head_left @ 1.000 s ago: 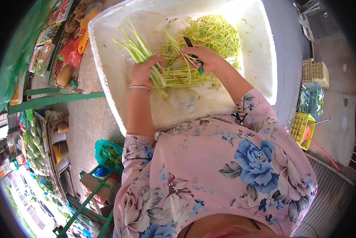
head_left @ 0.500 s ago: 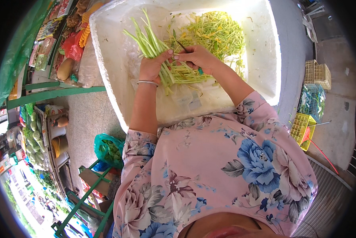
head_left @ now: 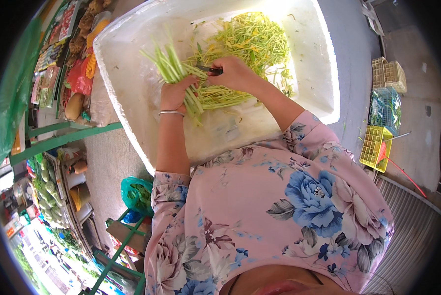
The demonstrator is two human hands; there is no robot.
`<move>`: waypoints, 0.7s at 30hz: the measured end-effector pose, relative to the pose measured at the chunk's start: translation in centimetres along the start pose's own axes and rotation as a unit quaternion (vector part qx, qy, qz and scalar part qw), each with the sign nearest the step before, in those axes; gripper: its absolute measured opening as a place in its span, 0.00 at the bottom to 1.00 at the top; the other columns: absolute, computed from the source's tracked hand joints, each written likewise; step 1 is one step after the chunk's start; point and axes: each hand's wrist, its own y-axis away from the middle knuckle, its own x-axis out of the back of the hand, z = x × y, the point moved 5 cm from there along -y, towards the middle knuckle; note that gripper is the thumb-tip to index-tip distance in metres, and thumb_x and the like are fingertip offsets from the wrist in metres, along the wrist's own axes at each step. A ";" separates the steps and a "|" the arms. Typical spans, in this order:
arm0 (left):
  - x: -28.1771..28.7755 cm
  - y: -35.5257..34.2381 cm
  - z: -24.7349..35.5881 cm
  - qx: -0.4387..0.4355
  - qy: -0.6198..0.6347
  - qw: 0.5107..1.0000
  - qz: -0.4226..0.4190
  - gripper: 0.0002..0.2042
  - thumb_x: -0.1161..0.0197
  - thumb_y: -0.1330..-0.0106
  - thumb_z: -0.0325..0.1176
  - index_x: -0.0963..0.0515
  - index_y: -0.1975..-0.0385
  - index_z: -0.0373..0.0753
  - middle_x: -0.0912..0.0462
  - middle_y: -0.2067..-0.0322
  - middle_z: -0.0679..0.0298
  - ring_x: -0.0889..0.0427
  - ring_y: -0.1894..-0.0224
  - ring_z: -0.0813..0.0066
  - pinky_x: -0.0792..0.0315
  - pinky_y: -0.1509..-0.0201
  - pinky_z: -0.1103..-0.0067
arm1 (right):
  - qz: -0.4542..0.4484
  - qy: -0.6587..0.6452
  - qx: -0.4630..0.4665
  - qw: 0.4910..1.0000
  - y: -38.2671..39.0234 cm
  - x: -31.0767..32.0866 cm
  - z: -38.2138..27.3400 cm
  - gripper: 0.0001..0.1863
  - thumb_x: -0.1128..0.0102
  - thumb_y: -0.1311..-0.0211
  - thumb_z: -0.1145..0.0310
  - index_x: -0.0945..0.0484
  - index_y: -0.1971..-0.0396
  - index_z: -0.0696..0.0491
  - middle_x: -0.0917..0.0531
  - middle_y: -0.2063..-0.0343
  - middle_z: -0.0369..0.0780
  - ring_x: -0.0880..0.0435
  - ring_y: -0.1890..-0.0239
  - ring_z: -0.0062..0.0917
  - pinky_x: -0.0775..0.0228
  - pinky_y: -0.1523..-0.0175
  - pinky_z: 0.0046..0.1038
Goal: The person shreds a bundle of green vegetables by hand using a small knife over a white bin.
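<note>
A bunch of long pale-green vegetable stalks (head_left: 170,65) stands tilted in my left hand (head_left: 175,93), whose fingers are wrapped round its lower part. A bracelet circles that wrist. Close on the right, my right hand (head_left: 234,73) is closed on a small dark knife (head_left: 211,70), which points left toward the stalks; the fingers partly cover it. Both hands are above a large white foam box (head_left: 127,105). Beyond and under my right hand lies a heap of yellow-green trimmings (head_left: 255,39) on the box's bottom.
At the left is a green-framed stall (head_left: 65,140) with produce and packages. A teal bag of leafy greens (head_left: 136,195) sits near my left elbow. On the right stand stacked crates, beige (head_left: 388,73), blue (head_left: 385,110) and yellow (head_left: 374,147), with a red-handled stick (head_left: 404,174).
My right hand has moved slightly up and left, and the knife has turned to point left. My left hand and the stalks have shifted left and a little down, as has the box.
</note>
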 end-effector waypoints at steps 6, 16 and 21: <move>3.4 -1.6 0.2 -0.100 0.029 0.989 0.101 0.06 0.36 0.49 0.23 0.24 0.72 0.32 0.23 0.80 0.62 0.26 0.82 0.76 0.31 0.81 0.82 | -0.032 0.166 0.037 0.985 0.5 3.2 0.4 0.11 0.39 0.53 0.62 0.22 0.75 0.55 0.24 0.84 0.41 0.25 0.80 0.31 0.34 0.72 0.32; -1.2 1.8 2.9 -0.268 -0.230 0.935 0.026 0.10 0.33 0.50 0.24 0.22 0.68 0.34 0.19 0.73 0.68 0.24 0.72 0.84 0.29 0.68 0.85 | -0.186 -0.383 -0.256 0.868 1.0 1.1 4.4 0.11 0.35 0.51 0.63 0.22 0.75 0.55 0.21 0.81 0.35 0.38 0.90 0.10 0.54 0.88 0.15; -2.3 1.6 1.6 -0.259 -0.249 0.932 -0.058 0.10 0.34 0.49 0.23 0.23 0.67 0.33 0.19 0.73 0.67 0.24 0.73 0.84 0.29 0.68 0.84 | -0.241 -0.510 -0.291 0.772 1.4 -0.8 3.5 0.10 0.38 0.47 0.64 0.25 0.75 0.56 0.25 0.82 0.35 0.39 0.91 0.11 0.50 0.90 0.15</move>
